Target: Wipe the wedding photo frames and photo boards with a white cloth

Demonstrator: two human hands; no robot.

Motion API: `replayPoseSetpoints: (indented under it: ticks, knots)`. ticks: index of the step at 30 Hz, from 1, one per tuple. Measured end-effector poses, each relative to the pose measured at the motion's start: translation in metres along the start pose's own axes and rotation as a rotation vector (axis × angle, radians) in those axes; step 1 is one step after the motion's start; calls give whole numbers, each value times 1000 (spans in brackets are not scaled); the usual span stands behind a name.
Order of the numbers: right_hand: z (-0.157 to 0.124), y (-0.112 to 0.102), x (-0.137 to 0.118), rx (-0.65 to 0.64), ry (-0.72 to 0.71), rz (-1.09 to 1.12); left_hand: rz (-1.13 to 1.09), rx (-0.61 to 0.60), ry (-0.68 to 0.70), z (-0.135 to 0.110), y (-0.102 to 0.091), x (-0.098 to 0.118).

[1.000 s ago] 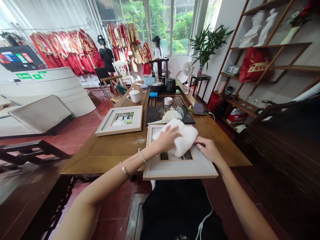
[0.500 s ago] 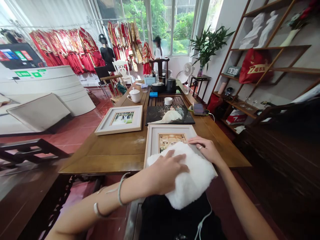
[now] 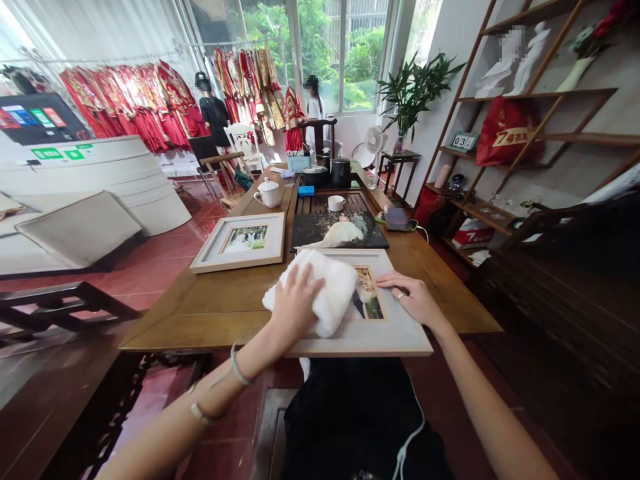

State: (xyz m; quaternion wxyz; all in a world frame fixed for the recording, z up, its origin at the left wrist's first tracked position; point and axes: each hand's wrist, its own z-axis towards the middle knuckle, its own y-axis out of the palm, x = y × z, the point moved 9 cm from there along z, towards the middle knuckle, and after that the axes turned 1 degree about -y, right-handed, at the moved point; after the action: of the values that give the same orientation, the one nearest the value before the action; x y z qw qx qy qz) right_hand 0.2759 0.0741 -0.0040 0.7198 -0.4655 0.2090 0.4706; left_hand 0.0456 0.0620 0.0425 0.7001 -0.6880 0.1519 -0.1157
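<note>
A framed photo (image 3: 400,337) with a pale wood rim and a grey-white mat lies at the table's near edge. My left hand (image 3: 299,303) presses a fluffy white cloth (image 3: 336,297) onto its left half, fingers bent over the fabric. The cloth hides the left part of the picture and some of the rim. On the right side of the same frame rests my right hand (image 3: 413,297), fingers stretched out flat with the tips at the photo's edge. It holds nothing.
A second framed photo (image 3: 240,263) lies to the left, and a dark picture panel (image 3: 340,230) just behind. Beyond stand a lidded white cup (image 3: 269,193), a small white cup (image 3: 337,203) and a black kettle (image 3: 341,171). A phone (image 3: 399,219) with a cable lies at right.
My left hand has carried the white cloth away from me and to the left across the frame, uncovering its lower right part. My right hand has stayed in place.
</note>
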Motion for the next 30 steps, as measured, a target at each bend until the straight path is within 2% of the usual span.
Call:
replayPoseSetpoints:
  ticks: [5, 9, 11, 14, 18, 26, 30]
  knots:
    - [0, 0, 1, -8, 4, -2, -67, 184, 19, 45, -5, -14]
    - [0, 0, 0, -8, 5, -2, -153, 308, 11, 58, -5, -27]
    - [0, 0, -1, -1, 7, 0, -189, 330, 6, 59, -4, -32]
    - [0, 0, -1, 2, 11, 6, -224, 272, 41, 58, 0, -33]
    - [0, 0, 0, -2, 35, 4, -262, 155, 104, 37, -3, -25]
    - [0, 0, 0, 18, 45, 4, -288, -58, 113, -50, -9, -1]
    - [0, 0, -1, 21, 34, 12, -328, -114, 185, -84, -9, 5]
